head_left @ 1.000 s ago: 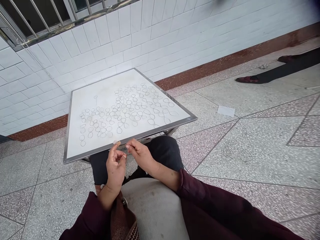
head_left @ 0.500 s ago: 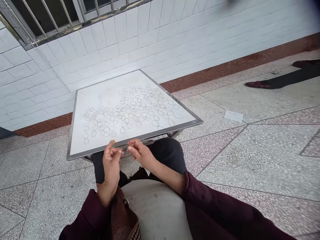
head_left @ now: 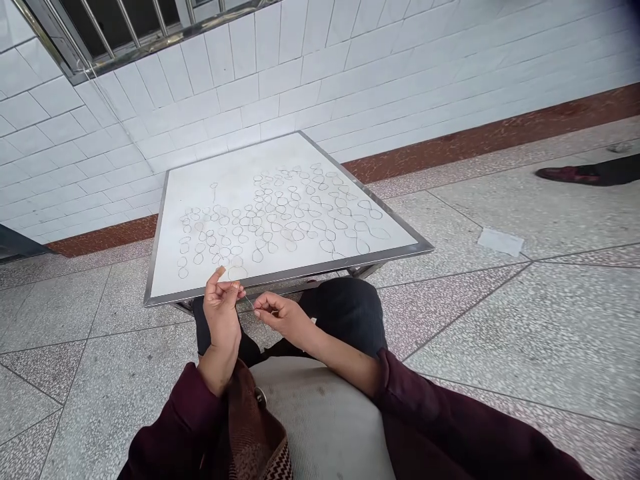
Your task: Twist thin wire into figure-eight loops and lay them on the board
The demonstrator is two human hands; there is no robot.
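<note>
A white board with a steel frame [head_left: 280, 157] rests over my knees, and its surface carries several rows of thin wire loops [head_left: 280, 220] shaped like figure eights. My left hand [head_left: 221, 313] is raised just at the board's near edge, with a beige wrap on one fingertip, and its fingers pinch a thin wire [head_left: 253, 308]. That wire is hard to follow against the floor. My right hand [head_left: 283, 315] is a little to the right, just below the frame, with its fingertips closed on the same strand.
Dark trousers [head_left: 345, 313] cover my knees, and a pale cloth [head_left: 320, 420] and a patterned brown bag [head_left: 255, 433] lie on my lap. White wall tiles, a barred window and terrazzo floor surround the board. Another person's dark red shoe [head_left: 567, 175] shows at right.
The whole view has shifted, moving the board right and the other person's foot toward the frame edge. My left hand has risen to the board's edge, and my right hand has dropped slightly.
</note>
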